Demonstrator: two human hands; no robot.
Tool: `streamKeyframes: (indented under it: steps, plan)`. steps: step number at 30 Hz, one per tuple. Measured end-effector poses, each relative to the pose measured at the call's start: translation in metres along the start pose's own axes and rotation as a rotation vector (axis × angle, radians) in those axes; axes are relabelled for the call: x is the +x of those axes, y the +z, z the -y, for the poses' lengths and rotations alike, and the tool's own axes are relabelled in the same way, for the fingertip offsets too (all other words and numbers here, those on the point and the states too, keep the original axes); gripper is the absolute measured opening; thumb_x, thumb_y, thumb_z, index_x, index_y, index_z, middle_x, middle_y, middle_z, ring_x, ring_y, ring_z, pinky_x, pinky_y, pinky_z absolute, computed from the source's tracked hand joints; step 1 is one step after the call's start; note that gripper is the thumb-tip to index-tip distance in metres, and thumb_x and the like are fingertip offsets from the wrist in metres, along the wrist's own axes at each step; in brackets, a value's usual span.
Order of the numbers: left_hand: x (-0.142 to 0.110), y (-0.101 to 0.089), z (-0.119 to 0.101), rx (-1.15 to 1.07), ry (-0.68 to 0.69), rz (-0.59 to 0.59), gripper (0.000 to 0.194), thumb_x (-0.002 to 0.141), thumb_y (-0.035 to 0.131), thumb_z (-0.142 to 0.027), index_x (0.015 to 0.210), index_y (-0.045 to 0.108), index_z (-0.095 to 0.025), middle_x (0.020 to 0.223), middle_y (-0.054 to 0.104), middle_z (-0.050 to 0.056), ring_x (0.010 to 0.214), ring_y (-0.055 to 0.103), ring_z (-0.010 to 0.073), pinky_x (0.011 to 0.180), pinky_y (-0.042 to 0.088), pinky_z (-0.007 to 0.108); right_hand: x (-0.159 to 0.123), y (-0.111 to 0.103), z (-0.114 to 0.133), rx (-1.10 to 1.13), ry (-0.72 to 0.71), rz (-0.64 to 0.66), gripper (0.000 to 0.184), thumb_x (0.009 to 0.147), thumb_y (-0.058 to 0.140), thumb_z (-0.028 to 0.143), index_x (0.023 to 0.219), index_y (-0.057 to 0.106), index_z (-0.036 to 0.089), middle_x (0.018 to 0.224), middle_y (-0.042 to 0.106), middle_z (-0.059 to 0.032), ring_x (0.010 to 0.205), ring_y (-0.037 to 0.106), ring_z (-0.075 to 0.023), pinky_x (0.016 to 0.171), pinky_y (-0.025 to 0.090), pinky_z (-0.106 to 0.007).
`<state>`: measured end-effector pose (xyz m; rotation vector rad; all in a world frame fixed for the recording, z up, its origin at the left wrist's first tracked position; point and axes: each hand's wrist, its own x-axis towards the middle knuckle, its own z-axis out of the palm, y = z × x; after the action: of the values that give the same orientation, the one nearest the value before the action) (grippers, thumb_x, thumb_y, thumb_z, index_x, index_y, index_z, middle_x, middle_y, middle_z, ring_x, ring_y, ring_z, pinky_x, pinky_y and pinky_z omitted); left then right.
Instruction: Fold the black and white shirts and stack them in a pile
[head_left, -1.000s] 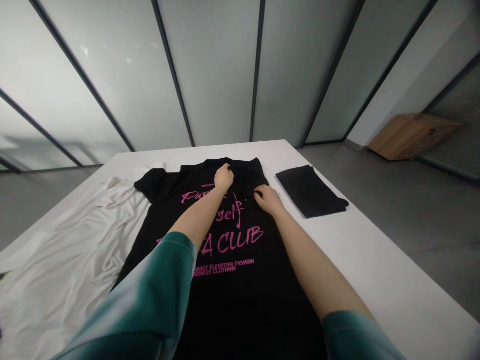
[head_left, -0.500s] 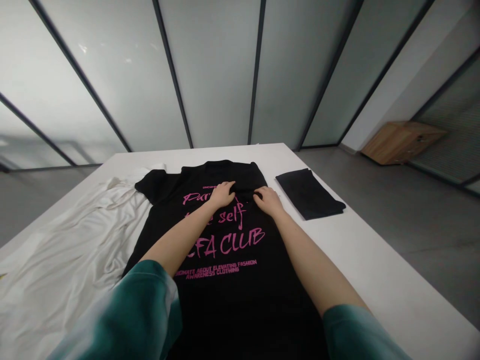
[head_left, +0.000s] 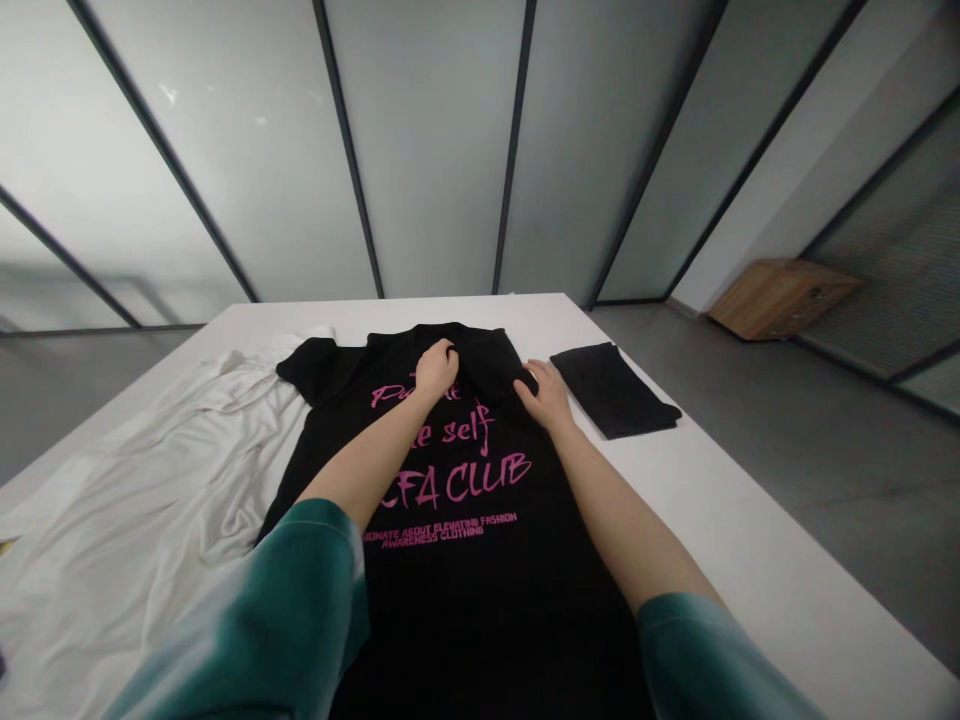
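Two hands (head_left: 436, 372) (head_left: 549, 397) touch one pink-lettered black T-shirt (head_left: 487, 590)

Two hands (head_left: 436, 370) (head_left: 547, 397), three cloth items (head_left: 480, 590) (head_left: 165, 460) (head_left: 616, 390)

A black shirt (head_left: 472, 575) is lying front up on a white desk (head_left: 739, 535), its neck pointing toward the far edge, its lower part running out of view at the bottom. Bright pink lettering (head_left: 487, 478) is covering the chest, partly hidden, with "self" and "CLUB" showing clearly above smaller capitals. One sleeve (head_left: 309, 368) is sticking out to the left; at the upper right, the cloth is lying folded inward.
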<state>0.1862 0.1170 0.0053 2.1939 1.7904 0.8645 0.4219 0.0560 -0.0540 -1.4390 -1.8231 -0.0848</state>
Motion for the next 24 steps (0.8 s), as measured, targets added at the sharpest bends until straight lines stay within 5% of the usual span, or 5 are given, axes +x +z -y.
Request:
streamKeyframes:
  steps: [4, 9, 15, 19, 24]
  plan:
    - [-0.013, -0.004, 0.012, 0.044, -0.033, 0.191, 0.029, 0.088, 0.050, -0.019, 0.108, 0.070, -0.019, 0.110, 0.072, 0.010, 0.107, 0.066, 0.0263, 0.096, 0.050, 0.036, 0.000, 0.002, 0.000, -0.018, 0.026, 0.061, 0.050, 0.093, 0.049, 0.048, 0.127, 0.062, 0.015, 0.136, 0.059, -0.0164, 0.128, 0.051, -0.0305, 0.110, 0.039, -0.048]
    - [-0.040, 0.002, 0.022, -0.013, 0.008, 0.061, 0.054, 0.086, 0.054, -0.020, 0.138, 0.051, -0.009, 0.139, 0.057, 0.017, 0.129, 0.053, 0.0260, 0.110, 0.041, 0.036, 0.001, 0.003, 0.011, -0.176, 0.174, 0.264, 0.054, 0.097, 0.042, 0.048, 0.137, 0.058, 0.014, 0.143, 0.054, -0.0163, 0.131, 0.048, -0.0313, 0.108, 0.039, -0.046]
    - [-0.077, 0.014, 0.015, 0.108, 0.136, 0.144, 0.053, 0.089, 0.054, -0.032, 0.140, 0.051, -0.015, 0.146, 0.051, 0.015, 0.137, 0.045, 0.0295, 0.115, 0.034, 0.044, 0.004, -0.004, 0.020, -0.351, 0.319, 0.355, 0.051, 0.099, 0.038, 0.046, 0.129, 0.065, 0.015, 0.136, 0.059, -0.0164, 0.123, 0.053, -0.0346, 0.103, 0.040, -0.048]
    - [-0.084, 0.016, 0.014, 0.193, 0.152, 0.189, 0.049, 0.091, 0.051, -0.036, 0.137, 0.054, -0.019, 0.147, 0.051, 0.013, 0.137, 0.045, 0.0313, 0.115, 0.033, 0.048, 0.001, -0.004, 0.019, -0.358, 0.270, 0.388, 0.047, 0.097, 0.043, 0.042, 0.130, 0.065, 0.016, 0.143, 0.054, -0.0154, 0.129, 0.048, -0.0340, 0.105, 0.039, -0.048]
    - [-0.082, 0.013, 0.013, 0.183, 0.127, 0.162, 0.057, 0.091, 0.046, -0.024, 0.148, 0.042, -0.019, 0.150, 0.047, 0.013, 0.135, 0.047, 0.0288, 0.111, 0.037, 0.045, 0.000, -0.003, 0.018, -0.275, 0.117, 0.275, 0.042, 0.092, 0.051, 0.030, 0.130, 0.063, 0.015, 0.140, 0.055, -0.0153, 0.128, 0.048, -0.0319, 0.104, 0.040, -0.047]
